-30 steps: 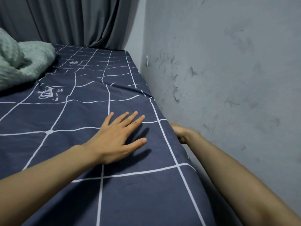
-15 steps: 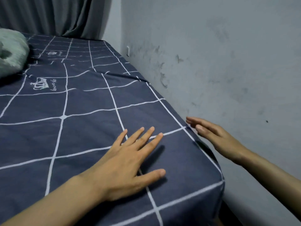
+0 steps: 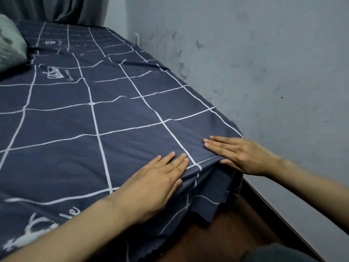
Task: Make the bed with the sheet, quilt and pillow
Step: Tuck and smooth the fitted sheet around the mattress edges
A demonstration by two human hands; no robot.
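Beside the grey wall, both flat hands, left hand and right hand, press the navy white-gridded sheet.

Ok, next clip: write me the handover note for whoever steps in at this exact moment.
Left hand: open, flat on the sheet near the bed's corner.
Right hand: open, flat on the corner by the wall.
Done: sheet spread over the bed, its edge hanging loose at the corner.
Left: smooth the corner; the pale green bedding at far left is not laid.
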